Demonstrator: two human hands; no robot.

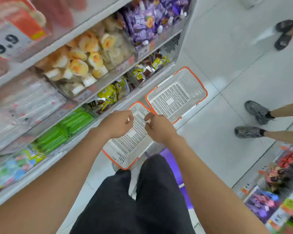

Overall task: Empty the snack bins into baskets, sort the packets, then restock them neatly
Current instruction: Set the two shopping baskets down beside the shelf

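Note:
Two white baskets with orange rims stand empty on the floor by the shelf: a near basket (116,160) and a far basket (205,92). My left hand (117,124) and my right hand (159,128) hover close together over the near basket, fingers curled. A tiny white speck shows at each hand's fingertips; I cannot tell what it is. The lowest shelf's bins hold yellow and brown snack packets (108,97), more of the same packets (150,66) further along, and green packets (69,127) nearer me.
Upper bins hold round pastries (85,61) and purple packets (145,21). Other people's feet stand on the tiled floor at right: grey shoes (256,112) and dark sandals (283,35). Another snack display (277,193) sits at lower right. A purple object (172,159) lies by my legs.

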